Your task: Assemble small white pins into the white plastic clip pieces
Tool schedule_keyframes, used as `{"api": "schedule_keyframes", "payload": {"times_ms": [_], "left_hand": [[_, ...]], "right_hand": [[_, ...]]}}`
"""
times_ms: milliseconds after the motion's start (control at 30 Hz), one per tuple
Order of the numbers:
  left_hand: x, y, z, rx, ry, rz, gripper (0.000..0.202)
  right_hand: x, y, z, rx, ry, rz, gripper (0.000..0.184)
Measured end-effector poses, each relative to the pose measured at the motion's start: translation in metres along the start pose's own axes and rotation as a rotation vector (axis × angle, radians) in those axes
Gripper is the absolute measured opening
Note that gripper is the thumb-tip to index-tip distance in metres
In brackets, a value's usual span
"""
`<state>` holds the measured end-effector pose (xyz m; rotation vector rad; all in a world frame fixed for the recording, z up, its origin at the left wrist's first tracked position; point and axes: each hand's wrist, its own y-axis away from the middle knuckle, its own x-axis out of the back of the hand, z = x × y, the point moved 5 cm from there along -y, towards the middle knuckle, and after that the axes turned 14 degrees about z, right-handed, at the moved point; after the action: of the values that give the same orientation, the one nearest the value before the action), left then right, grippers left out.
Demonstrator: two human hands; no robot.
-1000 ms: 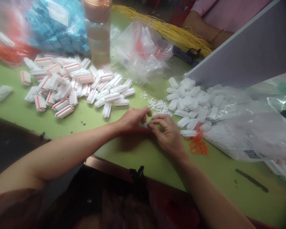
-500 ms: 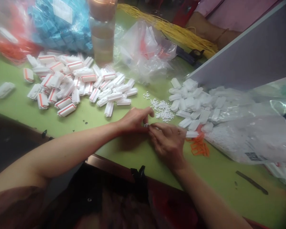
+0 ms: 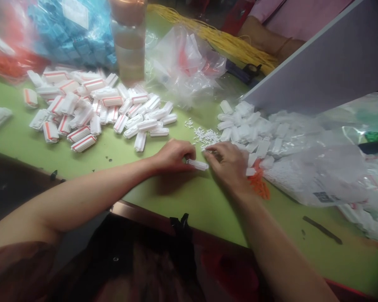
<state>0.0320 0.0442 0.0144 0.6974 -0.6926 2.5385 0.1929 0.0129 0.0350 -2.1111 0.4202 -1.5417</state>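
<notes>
My left hand (image 3: 175,156) is closed, gripping one end of a narrow white plastic piece (image 3: 198,164) that points right, just above the green table (image 3: 164,197). My right hand (image 3: 228,161) lies at the near edge of a small heap of tiny white pegs (image 3: 207,136). Its thumb and forefinger are pinched together there; whatever is between them is too small to make out. Beyond my left hand spreads a pile of white plastic pieces, several with orange stripes (image 3: 83,143). Plain white pieces (image 3: 244,121) are heaped past my right hand.
Orange strips (image 3: 258,184) lie beside my right wrist. A clear bag of white parts (image 3: 315,176) and a dark flat strip (image 3: 322,230) are to the right. Behind stand a bottle (image 3: 130,54), a blue-filled bag (image 3: 72,37) and a grey panel (image 3: 308,67). Another person's arm (image 3: 261,40) shows behind.
My right hand has left the white piece and moved away to the peg heap. The piece stays in my left hand, now more exposed. The whole view has shifted slightly.
</notes>
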Motion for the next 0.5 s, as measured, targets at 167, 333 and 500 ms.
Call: {"api": "schedule_keyframes", "payload": {"times_ms": [167,333,500], "left_hand": [[0.001,0.0,0.0,-0.003,0.006,-0.007,0.024],[0.001,0.0,0.0,-0.008,-0.026,0.009,0.024],[0.002,0.0,0.001,0.011,-0.033,0.029,0.024]], "right_hand": [[0.0,0.004,0.006,-0.047,-0.089,-0.08,0.013],[0.021,0.007,0.0,-0.167,-0.328,-0.075,0.011],[0.026,0.007,-0.025,-0.026,-0.421,-0.031,0.014]]}}
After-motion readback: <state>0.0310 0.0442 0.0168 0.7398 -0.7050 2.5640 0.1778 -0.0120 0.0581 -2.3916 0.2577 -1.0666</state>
